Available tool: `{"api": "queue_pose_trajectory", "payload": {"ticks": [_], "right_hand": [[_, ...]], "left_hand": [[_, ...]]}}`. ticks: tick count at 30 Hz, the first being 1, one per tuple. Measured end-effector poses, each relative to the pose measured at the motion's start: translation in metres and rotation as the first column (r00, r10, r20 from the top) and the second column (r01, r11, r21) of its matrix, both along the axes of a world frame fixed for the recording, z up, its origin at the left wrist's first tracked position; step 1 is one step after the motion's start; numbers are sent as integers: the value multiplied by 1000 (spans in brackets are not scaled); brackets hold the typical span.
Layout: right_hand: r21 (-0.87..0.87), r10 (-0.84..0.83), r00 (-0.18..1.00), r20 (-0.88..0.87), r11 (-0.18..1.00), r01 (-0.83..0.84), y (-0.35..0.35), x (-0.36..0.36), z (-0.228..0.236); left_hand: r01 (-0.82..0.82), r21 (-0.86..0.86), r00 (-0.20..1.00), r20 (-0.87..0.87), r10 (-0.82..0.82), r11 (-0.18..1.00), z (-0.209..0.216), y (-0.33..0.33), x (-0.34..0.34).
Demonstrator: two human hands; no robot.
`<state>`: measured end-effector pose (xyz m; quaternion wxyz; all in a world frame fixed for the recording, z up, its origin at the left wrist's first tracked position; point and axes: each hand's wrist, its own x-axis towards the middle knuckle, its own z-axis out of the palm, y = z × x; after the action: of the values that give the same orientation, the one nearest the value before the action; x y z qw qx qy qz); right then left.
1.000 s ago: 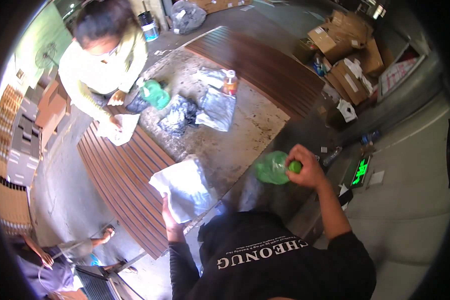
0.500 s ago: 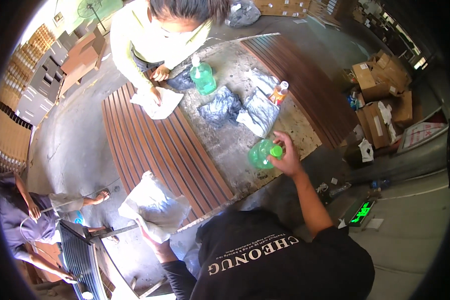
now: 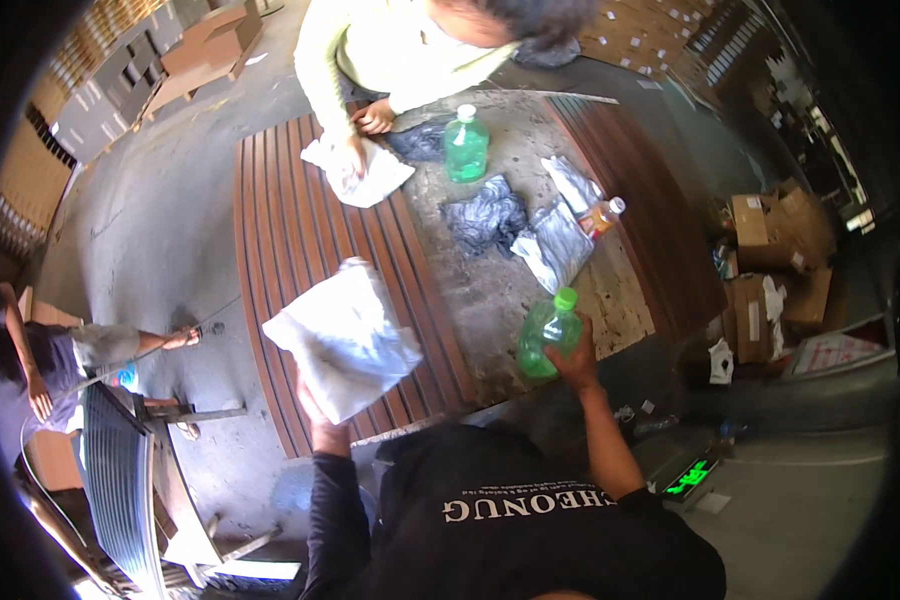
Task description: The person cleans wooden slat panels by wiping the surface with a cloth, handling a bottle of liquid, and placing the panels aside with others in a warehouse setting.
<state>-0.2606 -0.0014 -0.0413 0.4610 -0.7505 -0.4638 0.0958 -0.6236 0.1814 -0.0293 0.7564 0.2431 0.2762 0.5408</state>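
Observation:
A white cloth (image 3: pixel 340 340) is bunched over my left hand (image 3: pixel 317 412), which grips it from below above the brown slatted panel (image 3: pixel 390 300); the cloth hides most of those fingers. My right hand (image 3: pixel 576 360) is wrapped round the side of a clear green plastic bottle (image 3: pixel 538 340) with a bright green cap, at the table's near edge. Beyond it lie a folded grey-white cloth (image 3: pixel 555 248) and a crumpled dark grey cloth (image 3: pixel 485 215). A small bottle (image 3: pixel 600 217) of orange-brown colour lies against the folded cloth.
Across the table, a person's hand (image 3: pixel 350 160) presses another white cloth (image 3: pixel 375 178) on the slatted panel. A second green bottle (image 3: pixel 466 150) stands nearby. Another slatted panel (image 3: pixel 640 200) covers the table's right side. Cardboard boxes (image 3: pixel 770 235) stand right; another person (image 3: pixel 45 375) is at left.
My right hand has gone from spread fingers beside the green cap to a grip round the bottle's side. My left hand has lifted the white cloth further over the panel. The view has shifted.

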Motion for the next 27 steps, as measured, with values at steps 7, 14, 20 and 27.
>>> {"api": "queue_pose_trajectory", "payload": {"ticks": [7, 14, 20, 27], "right_hand": [[-707, 491, 846, -207, 523, -477, 43, -49, 52], [-689, 807, 577, -123, 349, -635, 73, -51, 57], [-838, 876, 455, -160, 123, -531, 100, -34, 94], [-800, 970, 243, -22, 129, -586, 111, -13, 83]], "left_hand": [[237, -260, 940, 303, -154, 936, -38, -22, 93], [230, -355, 909, 410, -70, 906, -59, -43, 102], [130, -287, 903, 430, 6, 949, -27, -68, 127], [-3, -287, 868, 475, 145, 958, -25, -91, 149]]}}
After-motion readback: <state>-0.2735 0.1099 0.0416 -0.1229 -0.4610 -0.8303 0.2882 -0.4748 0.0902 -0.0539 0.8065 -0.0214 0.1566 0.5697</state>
